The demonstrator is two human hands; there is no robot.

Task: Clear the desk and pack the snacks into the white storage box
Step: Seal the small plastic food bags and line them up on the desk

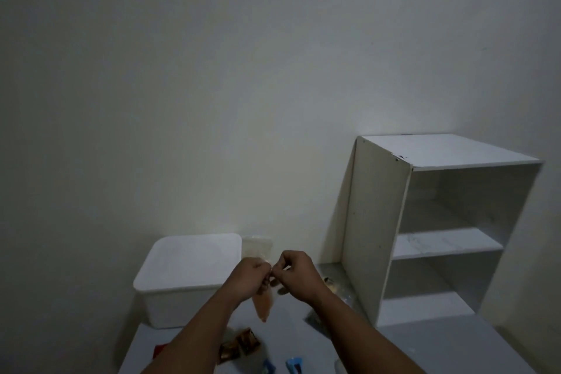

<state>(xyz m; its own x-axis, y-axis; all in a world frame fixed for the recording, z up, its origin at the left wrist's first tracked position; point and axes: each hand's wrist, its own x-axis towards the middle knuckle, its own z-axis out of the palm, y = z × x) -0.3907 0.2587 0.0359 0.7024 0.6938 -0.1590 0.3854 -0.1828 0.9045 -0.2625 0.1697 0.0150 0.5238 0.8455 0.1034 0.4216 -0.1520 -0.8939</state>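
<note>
At the far left, close to the desk's [303, 349] left edge, a red scrap [161, 351] lies half cut off by my left forearm; behind it the white storage box [182, 279] sits at the back left corner of the desk, lid on, near the wall; there is open desk between the box and the shelf unit, and my hands work above that gap. My left hand [252, 278] is curled and pinches the top of a clear bag with orange snack inside [263, 304], which hangs down in the air above the desk; my right hand [296, 275] is curled too, its fingertips pinching the same bag top, the two hands touching. Behind them a second clear packet [258, 247] stands just beside the box's right side, partly hidden by my hands. Near the front edge lie brown shiny wrappers [239, 346], then two blue things [293, 366] cut off by the frame; I cannot tell what they are. Right of my right wrist some clear packets [337, 288] lie blurred against the foot of the white shelf unit [376, 222], which fills the desk's right side.
</note>
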